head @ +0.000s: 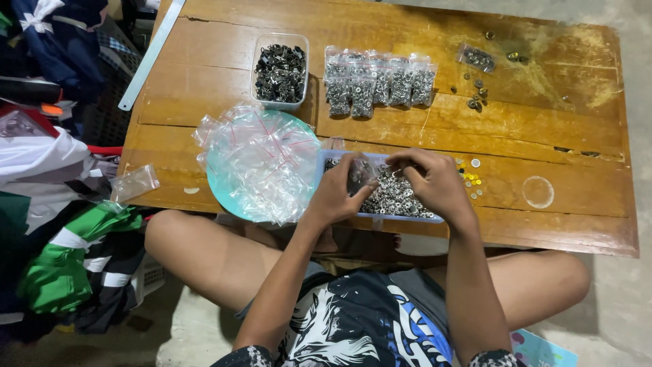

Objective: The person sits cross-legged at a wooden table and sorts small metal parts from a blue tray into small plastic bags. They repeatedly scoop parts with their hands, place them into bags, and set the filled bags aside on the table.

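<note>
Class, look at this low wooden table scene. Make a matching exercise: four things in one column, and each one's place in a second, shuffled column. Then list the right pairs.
Things
1. clear plastic tub of dark metal clips
2. row of small filled clear bags
3. pile of empty clear zip bags on a round teal plate
4. pale blue tray of silver metal rings

Places
A. under both hands
B. far side, left of the filled bags
C. near edge, left of the tray
D. far side, middle of the table

Pairs: 1-B, 2-D, 3-C, 4-A

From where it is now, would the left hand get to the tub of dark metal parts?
Probably yes: the left hand holds a small bag, but only bare table lies before the tub of dark metal parts.
</note>
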